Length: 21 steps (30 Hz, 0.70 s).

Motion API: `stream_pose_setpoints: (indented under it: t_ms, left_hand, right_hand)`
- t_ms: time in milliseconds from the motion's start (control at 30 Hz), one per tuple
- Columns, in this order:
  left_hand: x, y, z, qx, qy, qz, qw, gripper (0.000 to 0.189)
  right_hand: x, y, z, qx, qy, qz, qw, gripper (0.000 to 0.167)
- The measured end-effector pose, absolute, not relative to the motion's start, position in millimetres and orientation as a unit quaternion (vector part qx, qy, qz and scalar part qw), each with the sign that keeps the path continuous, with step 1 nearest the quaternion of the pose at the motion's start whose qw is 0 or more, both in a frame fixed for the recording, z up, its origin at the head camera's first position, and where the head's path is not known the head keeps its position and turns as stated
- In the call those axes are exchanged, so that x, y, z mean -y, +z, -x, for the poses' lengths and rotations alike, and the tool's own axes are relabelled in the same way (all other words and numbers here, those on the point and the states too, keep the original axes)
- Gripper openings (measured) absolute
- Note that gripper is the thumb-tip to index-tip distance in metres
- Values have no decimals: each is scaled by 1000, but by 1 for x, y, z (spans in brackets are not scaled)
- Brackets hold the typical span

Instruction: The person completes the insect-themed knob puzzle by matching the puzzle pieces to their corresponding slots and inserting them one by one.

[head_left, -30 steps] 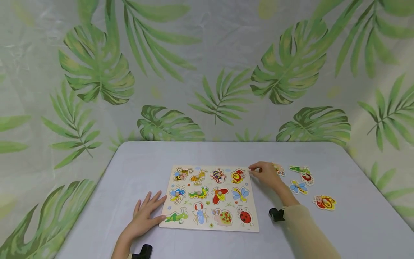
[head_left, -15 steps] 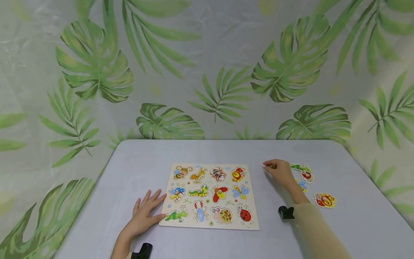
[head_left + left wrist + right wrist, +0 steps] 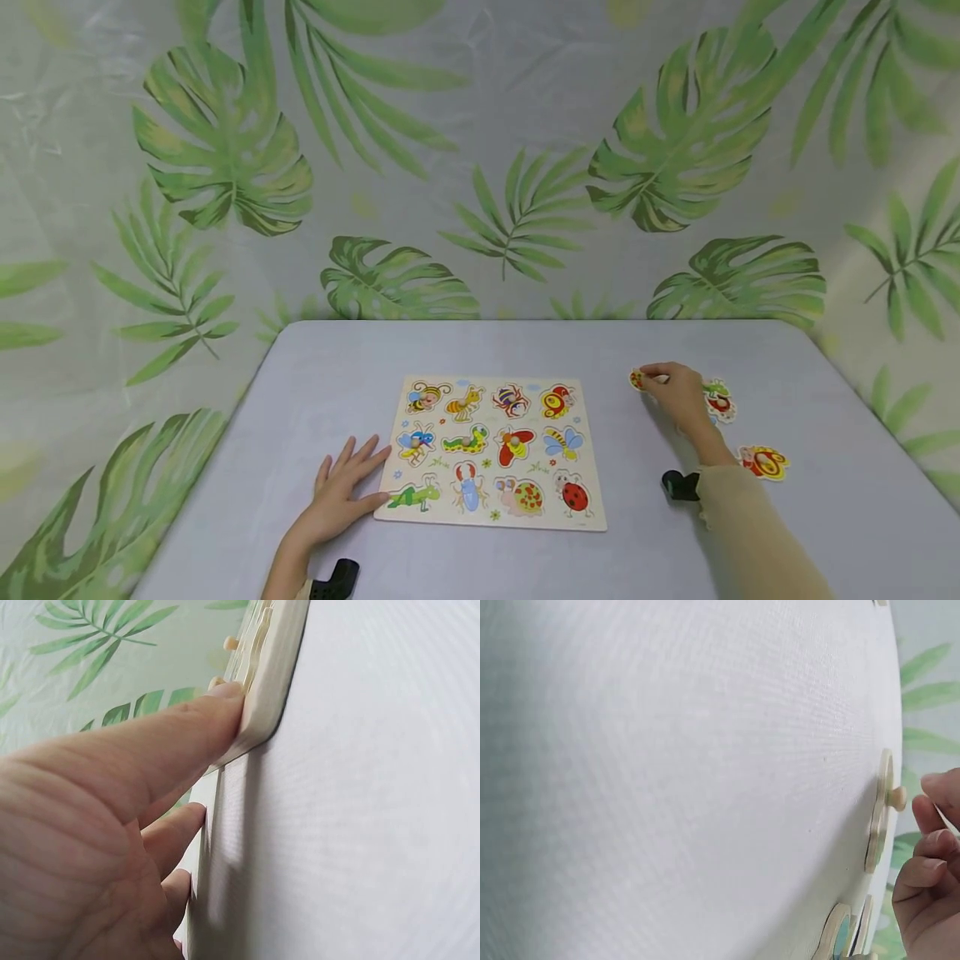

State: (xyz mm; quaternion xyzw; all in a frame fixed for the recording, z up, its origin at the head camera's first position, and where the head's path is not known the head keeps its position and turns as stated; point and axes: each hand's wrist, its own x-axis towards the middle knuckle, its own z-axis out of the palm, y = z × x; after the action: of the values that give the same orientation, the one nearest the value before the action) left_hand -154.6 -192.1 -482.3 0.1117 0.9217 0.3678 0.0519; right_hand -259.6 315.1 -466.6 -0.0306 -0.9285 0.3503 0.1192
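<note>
My left hand (image 3: 341,492) lies spread at the left edge of a wooden peg puzzle board (image 3: 450,518) printed with insects. In the left wrist view its thumb (image 3: 172,739) touches the thick board edge (image 3: 274,675), with other fingertips along the side. My right hand (image 3: 678,396) is over a loose puzzle piece (image 3: 637,379), yellow with red spots, partly hidden by the fingers. In the right wrist view, thumb and fingers (image 3: 934,817) are beside a piece's wooden knob (image 3: 898,798), with a small gap between. Knobbed pieces sit in the board's upper rows.
Right of the hand lie a ladybug piece (image 3: 721,403), a green piece (image 3: 716,387) partly covered, and a red and yellow butterfly piece (image 3: 763,462). Flat pictures, including a grasshopper (image 3: 415,497) and a stag beetle (image 3: 469,486), fill the board's bottom row.
My right hand has moved away from the board's top right corner, rightward to the spotted piece. My left hand stays at the board's edge. The head view has shifted slightly.
</note>
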Motion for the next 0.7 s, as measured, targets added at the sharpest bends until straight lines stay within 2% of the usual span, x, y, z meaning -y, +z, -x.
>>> stream_pose_setpoints:
  t_ms: [267,500,700]
  left_hand:
    - [192,-482,158,-924,362,-107,63,63]
    - [191,-483,156,-924,363,-102,68,63]
    - [192,-482,154,-923,365,-104,62,62]
  right_hand:
    - [-324,-467,266,939,324,25,113,25]
    - [-327,-472,267,948,307,29,75,27]
    - [-326,-473,266,946,312,17,83,26]
